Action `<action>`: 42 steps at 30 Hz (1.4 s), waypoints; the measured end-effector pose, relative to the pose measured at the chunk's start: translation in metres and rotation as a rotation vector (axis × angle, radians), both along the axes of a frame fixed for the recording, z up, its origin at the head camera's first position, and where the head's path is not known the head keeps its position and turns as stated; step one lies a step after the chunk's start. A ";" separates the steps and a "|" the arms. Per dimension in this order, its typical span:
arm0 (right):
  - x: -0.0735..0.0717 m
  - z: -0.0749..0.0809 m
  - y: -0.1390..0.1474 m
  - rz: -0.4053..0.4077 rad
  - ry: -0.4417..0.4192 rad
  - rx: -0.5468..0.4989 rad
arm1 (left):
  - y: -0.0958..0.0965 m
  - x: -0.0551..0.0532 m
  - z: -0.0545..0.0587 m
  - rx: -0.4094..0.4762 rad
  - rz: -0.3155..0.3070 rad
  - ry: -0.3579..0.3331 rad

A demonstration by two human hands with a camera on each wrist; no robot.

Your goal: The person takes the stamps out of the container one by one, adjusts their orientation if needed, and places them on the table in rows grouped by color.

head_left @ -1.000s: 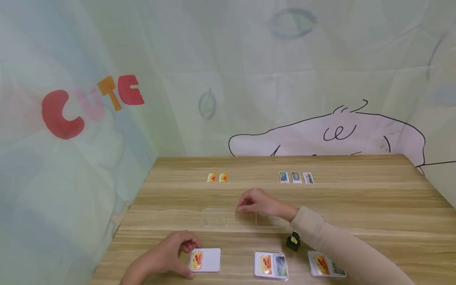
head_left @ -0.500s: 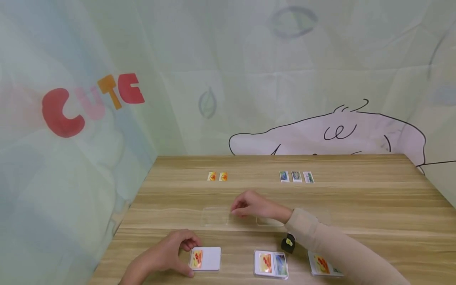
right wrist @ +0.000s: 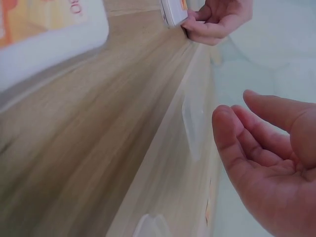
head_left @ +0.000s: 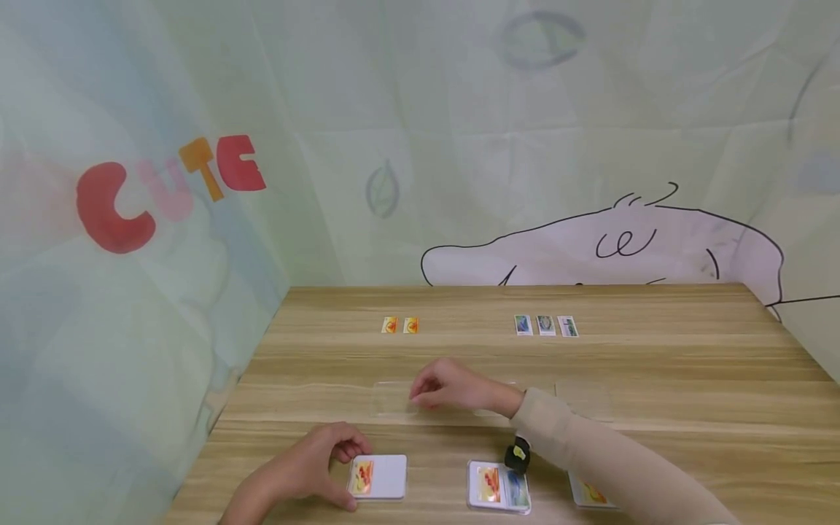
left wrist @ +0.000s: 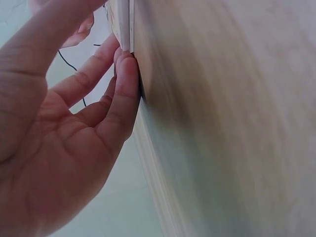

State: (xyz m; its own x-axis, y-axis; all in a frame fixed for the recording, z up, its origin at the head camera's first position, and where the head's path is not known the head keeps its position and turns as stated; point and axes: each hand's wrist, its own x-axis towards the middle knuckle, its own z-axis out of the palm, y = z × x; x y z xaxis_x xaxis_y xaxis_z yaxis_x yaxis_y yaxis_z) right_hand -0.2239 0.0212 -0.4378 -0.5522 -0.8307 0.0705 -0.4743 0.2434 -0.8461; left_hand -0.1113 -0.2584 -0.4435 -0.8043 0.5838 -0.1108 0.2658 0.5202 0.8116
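My left hand [head_left: 315,463] holds the left side of a flat white stamp case [head_left: 390,477], its thumb at the near corner and its fingers at the far one. An orange stamp [head_left: 364,477] lies on the case's left half. In the left wrist view the fingertips meet the edge of the white case [left wrist: 126,24]. My right hand [head_left: 453,386] is over the right end of a clear plastic cover [head_left: 391,399]. Its fingers are loosely bent with nothing between them, and the right wrist view shows thumb and fingertips [right wrist: 223,116] apart.
Two more cases, a middle one [head_left: 488,485] and a right one [head_left: 593,496] partly under the right sleeve, lie along the front. Further clear covers [head_left: 584,399] lie mid-table. Two orange stamps [head_left: 410,325] and three blue-green stamps [head_left: 546,326] are at the back. A black wrist device [head_left: 518,455] hangs below the right cuff.
My right hand has moved left and slightly nearer, from between the clear covers to the left cover. The left hand and its stamp case have stayed in place.
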 end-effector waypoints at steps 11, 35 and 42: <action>0.006 0.001 -0.016 0.022 -0.036 -0.013 | 0.001 0.000 0.000 -0.035 0.027 -0.017; 0.025 -0.008 -0.045 0.036 -0.130 -0.024 | 0.003 0.000 0.001 -0.039 0.025 -0.016; 0.027 -0.010 -0.049 0.032 -0.119 -0.025 | 0.003 0.000 0.001 -0.038 0.025 -0.012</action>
State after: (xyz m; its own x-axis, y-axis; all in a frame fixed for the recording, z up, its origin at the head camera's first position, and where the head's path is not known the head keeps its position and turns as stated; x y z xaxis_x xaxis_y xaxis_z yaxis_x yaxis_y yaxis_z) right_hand -0.1970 -0.0283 -0.4478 -0.5309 -0.8470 0.0266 -0.3773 0.2081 -0.9024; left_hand -0.1117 -0.2558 -0.4427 -0.8168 0.5591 -0.1426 0.2427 0.5572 0.7941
